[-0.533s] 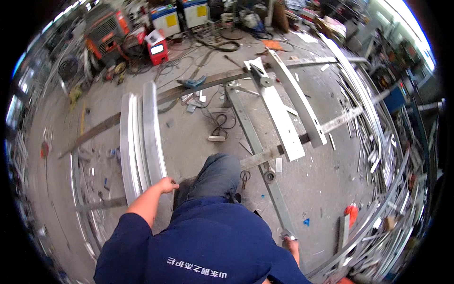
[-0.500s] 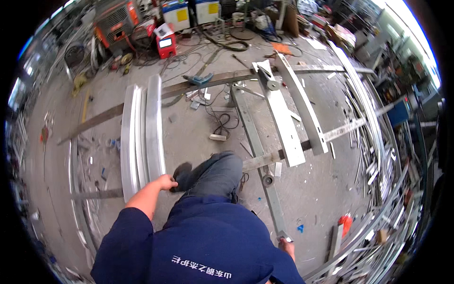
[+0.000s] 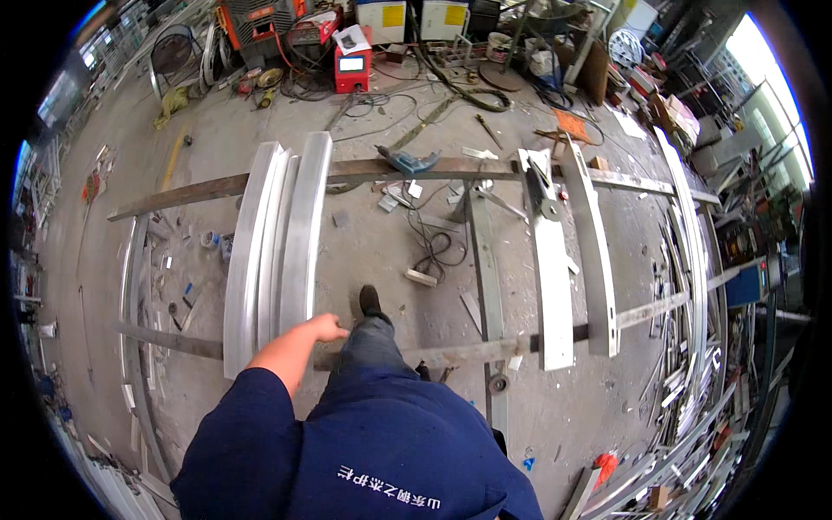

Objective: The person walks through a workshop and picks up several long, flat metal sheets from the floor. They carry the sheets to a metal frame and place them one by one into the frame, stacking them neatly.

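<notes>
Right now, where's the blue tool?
In the head view, the blue tool lies upper middle on the far beam, right of the silver bars.

- My dark blue shirt carries a slanting row of white characters near its bottom edge.
- At the far side, two white boxes each bear a yellow label, the left label and the right label; I can't read their print.
- The red box, far left, has a lit screen, too small for me to read.

Left fingers near silver beams, blue tool on crossbar
</notes>
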Available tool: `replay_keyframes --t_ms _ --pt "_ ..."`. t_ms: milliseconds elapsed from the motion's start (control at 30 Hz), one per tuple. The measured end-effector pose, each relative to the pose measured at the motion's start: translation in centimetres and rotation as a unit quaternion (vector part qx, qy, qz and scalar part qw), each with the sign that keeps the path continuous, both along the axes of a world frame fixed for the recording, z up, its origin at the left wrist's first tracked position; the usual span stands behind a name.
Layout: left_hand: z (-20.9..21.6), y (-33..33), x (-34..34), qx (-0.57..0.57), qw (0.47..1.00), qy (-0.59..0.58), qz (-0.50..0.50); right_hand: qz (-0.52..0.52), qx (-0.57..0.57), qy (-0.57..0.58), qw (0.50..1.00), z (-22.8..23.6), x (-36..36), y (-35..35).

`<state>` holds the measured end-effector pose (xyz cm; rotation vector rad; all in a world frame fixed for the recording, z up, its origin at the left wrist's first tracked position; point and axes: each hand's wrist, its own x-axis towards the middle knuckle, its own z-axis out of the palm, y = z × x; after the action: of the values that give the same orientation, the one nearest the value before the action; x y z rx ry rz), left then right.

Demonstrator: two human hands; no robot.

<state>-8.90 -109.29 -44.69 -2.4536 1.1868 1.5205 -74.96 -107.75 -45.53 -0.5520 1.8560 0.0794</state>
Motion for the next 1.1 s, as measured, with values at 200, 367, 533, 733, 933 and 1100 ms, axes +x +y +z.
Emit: replay_keyframes --t_ms 200,367,533,733,933,1100 --pt "-2.9 -4.0 11.0 -0.12 0.981 0.033 0.147 0.136 0.019 0.063 0.988 3.3 9.2 -8.5" --pt "-3.0 0.5 19.7 -0.017 0.944 0.053 0.325 0.155 -0.241 0.006 0.958 8.4 14.4 -23.3" --pt "-4.4 11.0 26.2 -0.014 0.855 -0.008 0.518 0.383 -0.381 0.166 0.825 16.4 38.4 -36.0" --pt "-5.2 14.4 23.9 -0.11 0.652 0.067 0.747 0.565 -0.423 0.174 0.687 16.7 50.8 -42.8" --pt "-9.1 17.1 12.4 -0.124 0.518 0.082 0.842 0.71 -0.399 0.19 0.548 13.3 59.5 -50.0" --pt "-11.4 19.8 -1.6 0.02 0.46 0.077 0.884 0.784 -0.335 0.11 0.511 11.5 76.7 -52.7"
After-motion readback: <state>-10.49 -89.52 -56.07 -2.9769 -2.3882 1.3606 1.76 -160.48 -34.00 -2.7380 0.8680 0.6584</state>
